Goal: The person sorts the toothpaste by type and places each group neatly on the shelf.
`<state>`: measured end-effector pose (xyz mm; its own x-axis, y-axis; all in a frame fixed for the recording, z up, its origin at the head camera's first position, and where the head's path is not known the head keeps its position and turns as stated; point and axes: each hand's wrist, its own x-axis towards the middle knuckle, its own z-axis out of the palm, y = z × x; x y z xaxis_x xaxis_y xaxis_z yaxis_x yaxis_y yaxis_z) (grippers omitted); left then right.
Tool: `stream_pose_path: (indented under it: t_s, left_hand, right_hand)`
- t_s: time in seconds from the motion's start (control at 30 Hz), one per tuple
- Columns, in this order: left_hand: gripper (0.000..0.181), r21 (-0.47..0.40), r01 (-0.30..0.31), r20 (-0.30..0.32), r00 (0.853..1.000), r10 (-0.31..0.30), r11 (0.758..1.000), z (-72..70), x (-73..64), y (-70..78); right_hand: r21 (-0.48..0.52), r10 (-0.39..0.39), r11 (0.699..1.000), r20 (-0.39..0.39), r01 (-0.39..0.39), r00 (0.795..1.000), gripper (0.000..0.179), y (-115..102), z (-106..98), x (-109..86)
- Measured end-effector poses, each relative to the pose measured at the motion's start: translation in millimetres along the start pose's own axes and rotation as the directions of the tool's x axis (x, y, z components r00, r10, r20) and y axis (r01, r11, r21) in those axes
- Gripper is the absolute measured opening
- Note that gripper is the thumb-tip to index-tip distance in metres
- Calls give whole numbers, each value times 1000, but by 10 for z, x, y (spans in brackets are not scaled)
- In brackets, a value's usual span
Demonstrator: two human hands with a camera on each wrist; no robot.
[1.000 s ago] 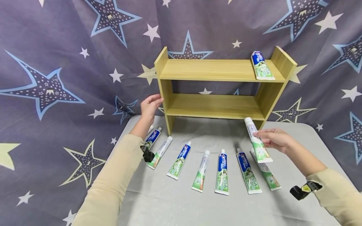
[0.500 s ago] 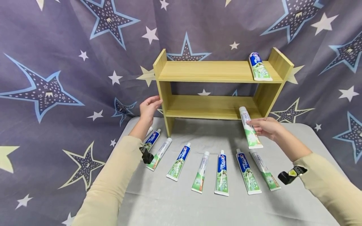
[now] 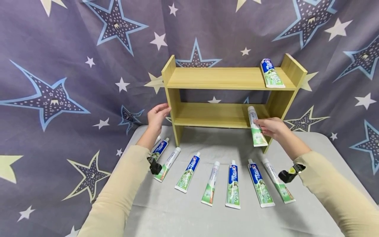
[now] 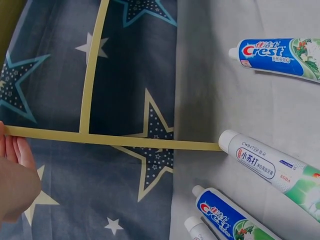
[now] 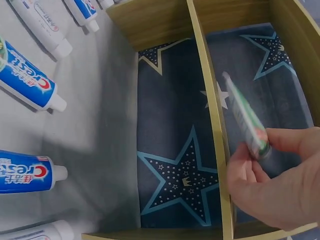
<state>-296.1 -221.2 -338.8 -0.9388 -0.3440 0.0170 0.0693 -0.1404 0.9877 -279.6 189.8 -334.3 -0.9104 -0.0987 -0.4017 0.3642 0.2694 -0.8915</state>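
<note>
White-and-green toothpaste tube (image 3: 258, 135): at the right end of the lower shelf (image 3: 207, 114), cap far, crimped end past the near edge.
Right hand (image 3: 272, 126): thumb and fingers pinching that tube.
Left hand (image 3: 158, 116): fingers close together at the left side panel (image 3: 174, 98); cannot tell whether gripping.
Crest tube (image 3: 272, 75): top shelf (image 3: 216, 77), right.
Table (image 3: 183, 217): more toothpaste tubes (image 3: 233, 187), near.

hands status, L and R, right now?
Left hand: open, fingertips at the shelf's left side panel.
Right hand: closed, holding a white-and-green toothpaste tube between thumb and fingers.
</note>
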Motion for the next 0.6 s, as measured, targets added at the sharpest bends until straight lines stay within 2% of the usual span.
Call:
stream_pose_path:
  t_s: [0.07, 0.2, 0.37, 0.5, 0.6]
  left_hand:
    - [35, 7, 0, -2, 1000, 0, 1000, -6, -5, -9]
    - [35, 9, 4, -3, 1000, -4, 1000, -18, -6, -30]
    - [33, -3, -7, -5, 1000, 7, 1000, -29, -3, -45]
    - [31, -5, -18, -2, 1000, 18, 1000, -27, 7, -39]
    - [30, -8, -16, 2, 1000, 16, 1000, -15, 9, -33]
  right_hand:
    - [-33, -21, 999, -50, 19, 999, 67, -8, 27, 45]
    - [-118, -63, 992, -200, 40, 978, 62, -19, 106, 135]
    - [-238, -117, 971, -361, 30, 925, 55, -59, 177, 242]
    - [-332, -189, 943, -443, 35, 877, 50, -98, 176, 325]
    - [-399, -241, 916, -463, 42, 853, 47, -105, 155, 366]
